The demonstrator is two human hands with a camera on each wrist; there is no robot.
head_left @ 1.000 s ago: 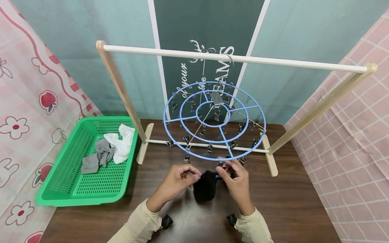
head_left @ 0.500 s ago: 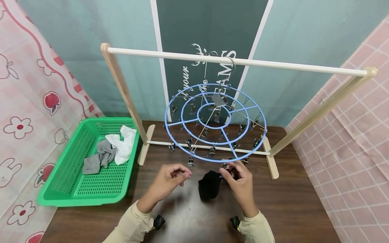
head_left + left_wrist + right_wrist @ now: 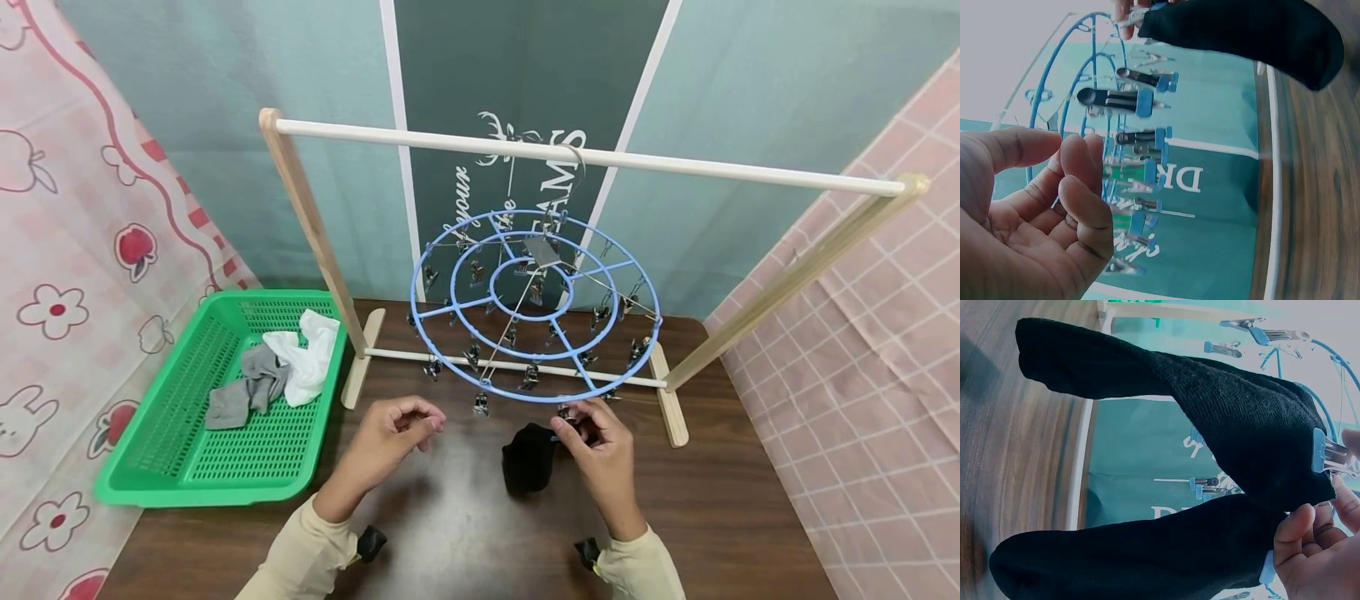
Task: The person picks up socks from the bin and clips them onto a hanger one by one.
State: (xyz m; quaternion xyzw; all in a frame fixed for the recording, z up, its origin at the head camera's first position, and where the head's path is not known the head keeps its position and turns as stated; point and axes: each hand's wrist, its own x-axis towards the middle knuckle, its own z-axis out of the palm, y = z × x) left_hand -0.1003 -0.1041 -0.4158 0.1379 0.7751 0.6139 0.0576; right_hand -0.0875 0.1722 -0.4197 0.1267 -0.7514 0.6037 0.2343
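Note:
My right hand (image 3: 600, 446) pinches a metal clip (image 3: 1319, 450) with blue tips at the front edge of the round blue clip hanger (image 3: 555, 401). The clip bites the cuff of a black sock (image 3: 1241, 412), which hangs from it. A second black sock (image 3: 1129, 550) hangs beside it by another blue-tipped clip (image 3: 1267, 569) near my fingers. In the head view the socks overlap as one black shape. My left hand (image 3: 390, 437) hovers left of them over the table, fingers loosely bent, holding nothing.
A wooden rack with a white top bar (image 3: 712, 169) carries the hanger, with several clips dangling from its rings. To the left, a green basket (image 3: 202, 497) holds grey socks (image 3: 228, 406) and a white sock (image 3: 311, 358). Curtains stand behind and at both sides.
My left hand has let go of the black sock and drawn away to the left. My right hand keeps its pinch at the clip. The view has shifted slightly.

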